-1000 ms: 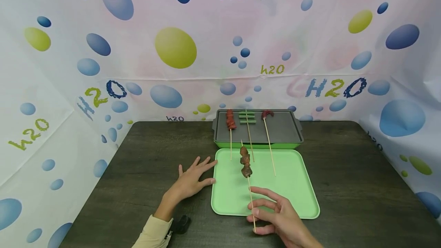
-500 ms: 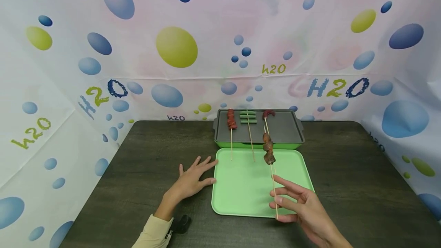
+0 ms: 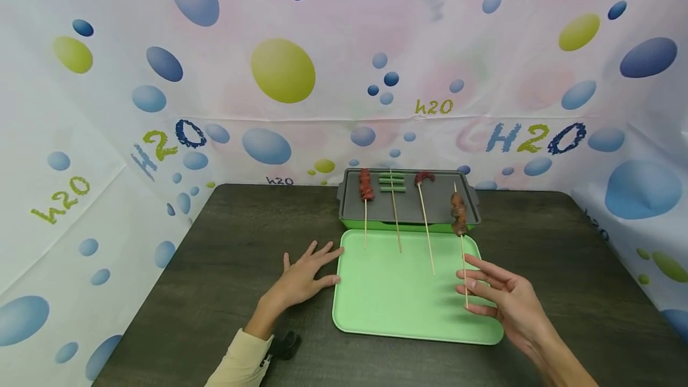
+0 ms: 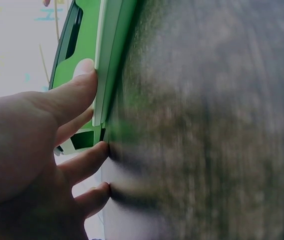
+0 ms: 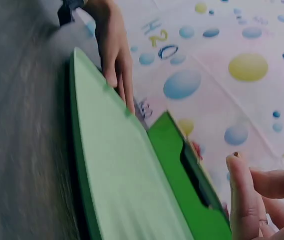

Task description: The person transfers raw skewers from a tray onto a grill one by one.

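1. One meat skewer (image 3: 459, 221), pinched low on its stick by right hand (image 3: 502, 298), raised over grill pan (image 3: 408, 220) edge.
2. Likely light, thin, brittle; top-heavy, best gripped nearer the meat.
3. Left hand (image 3: 301, 279) flat, fingers spread, touching green tray (image 3: 376, 309).

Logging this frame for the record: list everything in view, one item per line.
grill pan: 1, dark grey on a green base, far middle of table
tray: 1, light green, in front of the pan
resting skewers: 3, red sausage, green beans, red meat, heads on the pan, sticks over the tray
held skewer: 1, brown chunks, over the pan's right edge
table: 1, dark wood
backdrop: 1, white with bubbles
left hand: flat at the tray's left edge
right hand: pinches the held skewer's stick
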Available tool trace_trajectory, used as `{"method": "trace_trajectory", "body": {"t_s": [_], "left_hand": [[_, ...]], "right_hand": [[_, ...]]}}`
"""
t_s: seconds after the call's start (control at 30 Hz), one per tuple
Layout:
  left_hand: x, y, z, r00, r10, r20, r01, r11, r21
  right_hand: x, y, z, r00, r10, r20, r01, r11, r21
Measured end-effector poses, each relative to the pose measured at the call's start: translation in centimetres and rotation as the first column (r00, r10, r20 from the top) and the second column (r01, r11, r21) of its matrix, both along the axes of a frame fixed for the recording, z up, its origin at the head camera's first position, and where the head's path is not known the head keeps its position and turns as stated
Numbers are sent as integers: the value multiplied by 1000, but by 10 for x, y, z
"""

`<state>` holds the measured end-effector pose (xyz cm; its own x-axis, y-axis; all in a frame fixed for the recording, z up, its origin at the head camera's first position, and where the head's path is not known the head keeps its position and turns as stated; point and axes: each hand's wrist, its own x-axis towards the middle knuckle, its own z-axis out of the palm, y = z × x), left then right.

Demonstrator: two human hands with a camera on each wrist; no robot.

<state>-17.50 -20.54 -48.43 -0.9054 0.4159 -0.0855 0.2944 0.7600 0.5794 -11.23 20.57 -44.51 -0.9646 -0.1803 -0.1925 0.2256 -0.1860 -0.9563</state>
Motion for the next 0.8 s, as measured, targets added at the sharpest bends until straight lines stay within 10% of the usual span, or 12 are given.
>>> {"method": "trace_trajectory", "body": {"t_s": [0.8], "left_hand": [[0,1,3,1000,-4,12,4,1000,11]], "right_hand": [[-70,18,-5,999,0,41,2,999,-34]]}}
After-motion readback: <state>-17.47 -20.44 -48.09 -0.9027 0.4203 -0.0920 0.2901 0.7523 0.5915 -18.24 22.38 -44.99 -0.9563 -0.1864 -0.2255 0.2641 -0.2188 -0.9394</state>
